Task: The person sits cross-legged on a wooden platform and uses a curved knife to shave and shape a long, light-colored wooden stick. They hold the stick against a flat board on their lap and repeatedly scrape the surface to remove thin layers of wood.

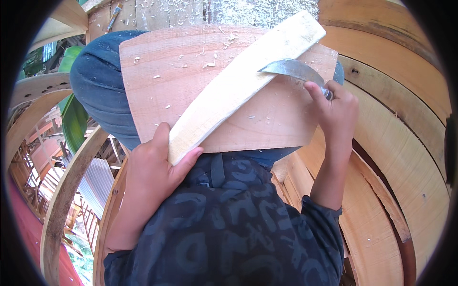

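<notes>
A long pale piece of wood lies slantwise over a flat wooden board on my lap. Its near end is gripped by my left hand, thumb on one side and fingers on the other. My right hand is closed round the handle of a knife with a curved blade; most of the handle is hidden in the fist. The blade's tip reaches over the right edge of the pale wood, about midway along its upper half. Small shavings are scattered on the board.
Wood shavings cover the planks beyond my knees, where a thin pen-like stick lies at the far left. Wide wooden planks rise along my right. At left are a curved wooden rail and a green leaf.
</notes>
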A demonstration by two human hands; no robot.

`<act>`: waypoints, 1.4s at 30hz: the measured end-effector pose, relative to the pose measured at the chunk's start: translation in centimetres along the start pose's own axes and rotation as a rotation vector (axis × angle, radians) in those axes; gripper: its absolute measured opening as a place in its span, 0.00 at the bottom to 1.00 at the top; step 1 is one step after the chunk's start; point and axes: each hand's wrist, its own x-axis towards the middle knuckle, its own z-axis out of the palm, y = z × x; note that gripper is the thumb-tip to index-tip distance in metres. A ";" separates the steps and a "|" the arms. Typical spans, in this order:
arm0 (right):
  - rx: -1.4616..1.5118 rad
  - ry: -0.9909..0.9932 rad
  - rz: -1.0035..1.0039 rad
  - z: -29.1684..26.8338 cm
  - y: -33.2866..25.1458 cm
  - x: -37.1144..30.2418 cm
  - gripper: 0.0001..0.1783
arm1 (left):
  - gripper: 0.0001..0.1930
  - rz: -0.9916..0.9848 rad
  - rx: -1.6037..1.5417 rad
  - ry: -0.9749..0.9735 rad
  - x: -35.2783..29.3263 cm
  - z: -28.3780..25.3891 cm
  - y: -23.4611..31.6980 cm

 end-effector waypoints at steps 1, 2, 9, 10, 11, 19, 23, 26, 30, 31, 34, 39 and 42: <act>-0.004 0.043 0.022 0.0 0.5 0.2 0.41 | 0.27 -0.008 -0.017 0.018 -0.1 0.1 0.0; 0.013 0.047 0.115 -0.5 2.0 0.6 0.40 | 0.27 -0.003 -0.001 0.018 -0.5 0.3 -0.4; 0.323 -0.074 0.066 -0.9 -1.6 -2.4 0.36 | 0.25 0.014 0.070 0.047 -1.6 0.0 -1.3; 0.361 -0.086 0.048 -0.3 -1.7 -2.9 0.36 | 0.25 0.029 0.078 0.073 -1.6 -0.1 -1.4; 0.399 -0.098 0.028 0.1 -1.7 -3.3 0.35 | 0.25 0.044 0.096 0.088 -1.4 -0.3 -1.3; 0.586 -0.036 -0.099 1.1 -3.1 -6.1 0.26 | 0.19 0.100 -0.118 -0.062 -1.0 -1.0 -1.6; 0.386 -0.015 -0.153 0.8 -3.8 -6.5 0.30 | 0.17 0.055 -0.319 -0.185 -0.6 -0.2 -0.5; 0.196 0.014 -0.149 0.9 -3.5 -5.8 0.35 | 0.18 0.035 -0.347 -0.207 -0.3 -0.1 0.3; 0.067 -0.054 -0.146 0.0 -2.9 -4.7 0.37 | 0.20 -0.011 -0.394 -0.239 -0.2 -0.2 0.9; 0.052 -0.055 -0.142 -0.4 -2.8 -4.4 0.38 | 0.20 -0.009 -0.399 -0.233 -0.2 0.0 0.8; 0.030 -0.005 -0.075 -0.8 -1.1 -2.7 0.39 | 0.19 -0.026 -0.408 -0.246 -0.3 -0.2 0.7; 0.003 0.015 0.085 -2.5 0.8 -0.9 0.39 | 0.18 -0.026 -0.466 -0.258 -0.4 0.1 -0.7; -0.069 -0.086 -0.144 -0.9 -2.1 -3.5 0.41 | 0.19 -0.014 -0.447 -0.277 -0.1 0.2 -0.2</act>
